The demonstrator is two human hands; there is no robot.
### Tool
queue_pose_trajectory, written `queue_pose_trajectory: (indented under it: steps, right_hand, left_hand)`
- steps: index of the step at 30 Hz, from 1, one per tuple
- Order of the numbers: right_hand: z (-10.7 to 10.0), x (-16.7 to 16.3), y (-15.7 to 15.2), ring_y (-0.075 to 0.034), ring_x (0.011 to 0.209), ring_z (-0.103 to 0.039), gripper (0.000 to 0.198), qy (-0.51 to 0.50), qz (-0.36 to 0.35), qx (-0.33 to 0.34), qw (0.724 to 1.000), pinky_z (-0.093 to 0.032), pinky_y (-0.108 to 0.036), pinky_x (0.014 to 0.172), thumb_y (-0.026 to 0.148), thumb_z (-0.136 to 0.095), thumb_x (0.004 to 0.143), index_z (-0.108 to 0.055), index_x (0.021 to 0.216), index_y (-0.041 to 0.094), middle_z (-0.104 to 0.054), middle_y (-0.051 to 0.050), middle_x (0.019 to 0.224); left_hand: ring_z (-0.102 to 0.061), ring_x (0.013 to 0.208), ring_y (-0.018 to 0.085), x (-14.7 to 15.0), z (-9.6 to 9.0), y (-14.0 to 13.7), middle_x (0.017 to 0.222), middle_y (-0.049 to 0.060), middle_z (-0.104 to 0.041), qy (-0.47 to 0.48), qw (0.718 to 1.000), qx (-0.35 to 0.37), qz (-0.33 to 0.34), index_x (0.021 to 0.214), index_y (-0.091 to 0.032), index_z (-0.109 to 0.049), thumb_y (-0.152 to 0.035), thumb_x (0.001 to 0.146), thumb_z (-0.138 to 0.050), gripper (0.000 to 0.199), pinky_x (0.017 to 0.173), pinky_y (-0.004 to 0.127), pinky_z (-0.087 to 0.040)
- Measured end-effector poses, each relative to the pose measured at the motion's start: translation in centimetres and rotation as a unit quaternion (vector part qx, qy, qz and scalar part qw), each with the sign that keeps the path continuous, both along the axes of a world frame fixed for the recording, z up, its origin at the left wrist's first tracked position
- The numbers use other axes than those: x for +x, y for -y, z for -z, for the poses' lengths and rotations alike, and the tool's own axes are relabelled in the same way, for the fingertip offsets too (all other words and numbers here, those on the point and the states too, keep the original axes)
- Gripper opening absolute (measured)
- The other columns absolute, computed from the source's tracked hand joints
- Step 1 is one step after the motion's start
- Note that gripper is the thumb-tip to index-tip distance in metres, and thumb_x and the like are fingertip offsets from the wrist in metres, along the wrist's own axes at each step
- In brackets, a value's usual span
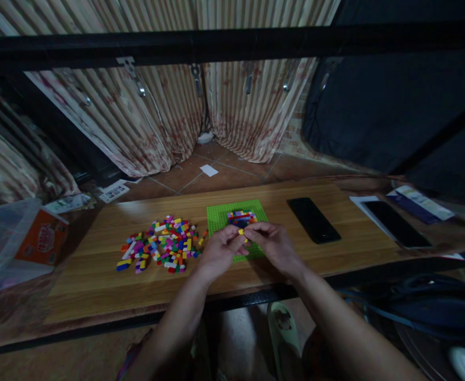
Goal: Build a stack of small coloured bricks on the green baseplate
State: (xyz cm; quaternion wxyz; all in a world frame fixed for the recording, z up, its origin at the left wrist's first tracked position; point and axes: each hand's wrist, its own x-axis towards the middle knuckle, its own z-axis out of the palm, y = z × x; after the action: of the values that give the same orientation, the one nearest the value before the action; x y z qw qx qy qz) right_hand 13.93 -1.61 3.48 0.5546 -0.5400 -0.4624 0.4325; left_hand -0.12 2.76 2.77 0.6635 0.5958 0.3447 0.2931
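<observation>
Both hands meet over a green studded baseplate point(215, 214), holding a small yellow toy brick point(241, 231) between them. My left hand point(221, 250) pinches it from the left with thumb and fingertips. From the other side my right hand point(274, 244) closes its thumb and index finger on the same brick. Just beyond the fingertips, a low structure of multicoloured bricks point(241, 216) sits on the baseplate, its near part hidden by my hands. Left of the baseplate lies a loose heap of coloured bricks point(171, 241).
A black phone point(314, 220) lies right of the baseplate on the wooden board point(97, 286). Farther right, another dark device point(395, 223) rests partly over white paper. A clear plastic bin point(6, 243) with an orange package point(44, 241) stands at the left. Curtains point(157, 116) hang behind.
</observation>
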Motion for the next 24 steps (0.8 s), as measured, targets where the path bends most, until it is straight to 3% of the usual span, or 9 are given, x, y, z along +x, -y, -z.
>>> queue_pose_trajectory:
  steps: [5, 11, 17, 24]
  right_hand:
    - [-0.1, 2.0, -0.1, -0.013, 0.059, -0.055, 0.026, -0.013, 0.036, -0.011, 0.999, -0.043, -0.026, 0.058, 0.044, -0.070, 0.067, -0.072, 0.073, 0.018, -0.066, -0.001, 0.064]
    - [1.2, 5.3, 0.1, -0.022, 0.075, -0.065, 0.021, 0.190, 0.115, -0.017, 0.975, -0.047, -0.033, 0.070, 0.037, -0.066, 0.071, -0.074, 0.075, 0.018, -0.072, -0.004, 0.076]
    - [1.9, 4.8, -0.1, -0.023, 0.076, -0.068, 0.014, 0.282, 0.114, -0.034, 0.952, -0.049, -0.033, 0.070, 0.029, -0.064, 0.073, -0.074, 0.078, 0.019, -0.074, -0.005, 0.080]
    - [2.7, 4.4, -1.0, -0.022, 0.074, -0.069, 0.013, 0.277, 0.108, -0.044, 0.954, -0.051, -0.031, 0.068, 0.024, -0.066, 0.071, -0.073, 0.080, 0.018, -0.074, -0.006, 0.080]
  left_hand:
    - [-0.061, 0.062, 0.011, 0.0, -0.3, 0.2, 0.079, 0.004, -0.067, 0.005, 1.000, -0.012, 0.005, 0.083, -0.015, -0.057, -0.035, 0.081, -0.059, 0.020, 0.063, 0.024, -0.047]
    - [-0.061, 0.060, 0.010, -0.7, -0.2, -0.6, 0.073, 0.000, -0.064, -0.038, 0.997, -0.028, -0.064, 0.081, -0.016, -0.057, -0.038, 0.080, -0.058, 0.022, 0.060, 0.021, -0.044]
    - [-0.057, 0.059, 0.010, -1.3, 0.0, -1.1, 0.063, -0.003, -0.057, -0.061, 0.992, 0.002, -0.108, 0.075, -0.016, -0.061, -0.042, 0.075, -0.061, 0.026, 0.056, 0.020, -0.041]
    - [-0.051, 0.055, 0.009, -1.5, -0.1, -1.2, 0.055, -0.004, -0.051, -0.087, 0.988, 0.035, -0.119, 0.065, -0.014, -0.059, -0.042, 0.074, -0.060, 0.029, 0.052, 0.019, -0.036]
